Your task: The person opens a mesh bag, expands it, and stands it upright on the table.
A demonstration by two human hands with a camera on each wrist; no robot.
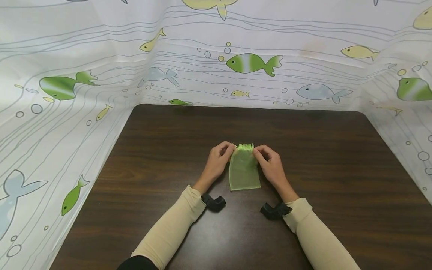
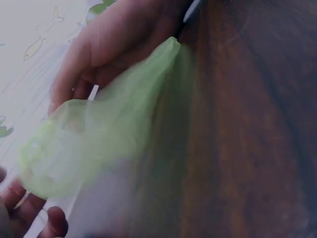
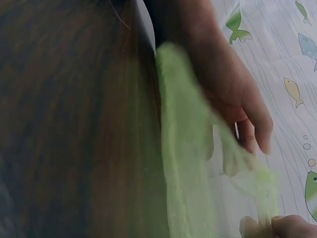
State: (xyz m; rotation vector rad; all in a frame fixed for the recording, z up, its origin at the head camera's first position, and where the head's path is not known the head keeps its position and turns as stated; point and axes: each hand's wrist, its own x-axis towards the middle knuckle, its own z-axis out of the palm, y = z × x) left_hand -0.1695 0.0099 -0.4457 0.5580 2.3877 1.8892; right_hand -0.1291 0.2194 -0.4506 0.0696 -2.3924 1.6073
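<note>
A sheer light-green drawstring pouch point(image 1: 245, 172) hangs between both hands, its gathered neck at the top and its flat body toward the person. My left hand point(image 1: 215, 162) pinches the neck's left side between thumb and fingers. On the opposite side, my right hand point(image 1: 271, 165) pinches near the neck's right edge. In the left wrist view the see-through pouch point(image 2: 114, 124) slants between the hands. The right wrist view shows its bright side seam, with the pouch point(image 3: 185, 148) partly veiling the left hand's fingers point(image 3: 260, 124). Whether anything is inside cannot be told.
A dark brown wood-grain table point(image 1: 152, 150) lies under the hands. White sheeting point(image 1: 202, 86) printed with fish rises along its back and sides. Black curved wrist mounts point(image 1: 216, 203) stick out inward from both cream sleeves point(image 1: 172, 225).
</note>
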